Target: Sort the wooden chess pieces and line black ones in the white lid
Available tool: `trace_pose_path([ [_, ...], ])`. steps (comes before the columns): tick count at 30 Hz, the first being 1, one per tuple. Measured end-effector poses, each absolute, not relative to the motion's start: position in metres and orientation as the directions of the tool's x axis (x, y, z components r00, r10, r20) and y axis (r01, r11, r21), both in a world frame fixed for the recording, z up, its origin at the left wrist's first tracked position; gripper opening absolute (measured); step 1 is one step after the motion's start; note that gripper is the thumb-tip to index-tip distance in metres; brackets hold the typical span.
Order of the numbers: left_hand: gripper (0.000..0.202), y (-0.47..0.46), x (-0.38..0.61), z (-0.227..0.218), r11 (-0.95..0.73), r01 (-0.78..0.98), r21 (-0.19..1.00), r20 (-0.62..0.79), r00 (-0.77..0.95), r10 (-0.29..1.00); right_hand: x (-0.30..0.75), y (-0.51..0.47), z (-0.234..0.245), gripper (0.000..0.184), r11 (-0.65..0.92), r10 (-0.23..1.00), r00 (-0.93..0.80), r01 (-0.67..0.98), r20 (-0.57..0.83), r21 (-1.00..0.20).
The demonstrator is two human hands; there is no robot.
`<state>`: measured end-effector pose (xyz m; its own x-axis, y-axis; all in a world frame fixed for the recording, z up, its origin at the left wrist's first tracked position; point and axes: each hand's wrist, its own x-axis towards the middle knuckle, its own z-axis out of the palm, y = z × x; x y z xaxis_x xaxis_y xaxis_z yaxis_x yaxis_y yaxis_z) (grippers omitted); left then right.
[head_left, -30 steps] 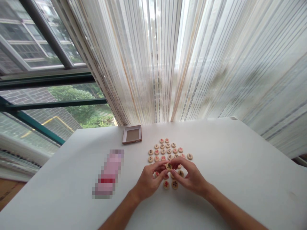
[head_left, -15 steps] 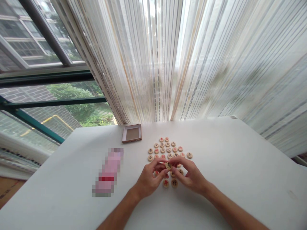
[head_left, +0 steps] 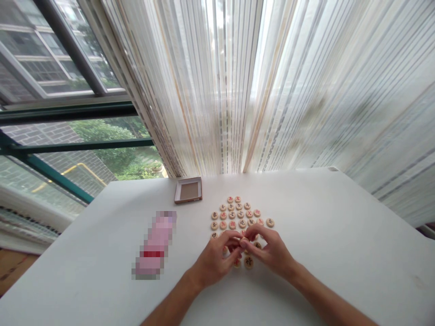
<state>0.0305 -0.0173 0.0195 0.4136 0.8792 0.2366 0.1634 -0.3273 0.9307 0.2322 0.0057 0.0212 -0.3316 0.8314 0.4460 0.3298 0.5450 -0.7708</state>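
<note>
Over the near part of a group of round wooden Chinese chess pieces (head_left: 232, 224), my two hands meet around one held piece (head_left: 244, 242). My right hand (head_left: 272, 246) pinches it between thumb and forefinger. My left hand (head_left: 215, 256) is closed in at its left side, forefinger at the upper edge and thumb just below. The held piece is tilted, so its character cannot be read. Flat pieces with black or red characters lie in rows beyond the hands. Close under my fingers are a black-marked piece (head_left: 248, 262) and a partly covered red-marked piece (head_left: 237, 263).
A shallow open box or lid (head_left: 188, 190) lies at the far edge of the white table (head_left: 340, 235). To the left is a pixelated pink item (head_left: 158, 240). Behind the table hang string curtains (head_left: 231, 113), with an open window (head_left: 68, 90) at the left.
The held piece has been tipped, so its black character no longer faces me. Both hands have shifted slightly down and right in view. The camera view has moved a little as well.
</note>
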Motion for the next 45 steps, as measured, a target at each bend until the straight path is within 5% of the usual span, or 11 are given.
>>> trace_pose_path([
  [45, 0.025, -0.0103, 0.0265, 0.0215, -0.111, 0.097, 0.989, 0.074, 0.325, 0.943, 0.2315, 0.0005, 0.0207, 0.016, 0.62, 0.759, -0.46, 0.292, 0.462, -0.728],
])
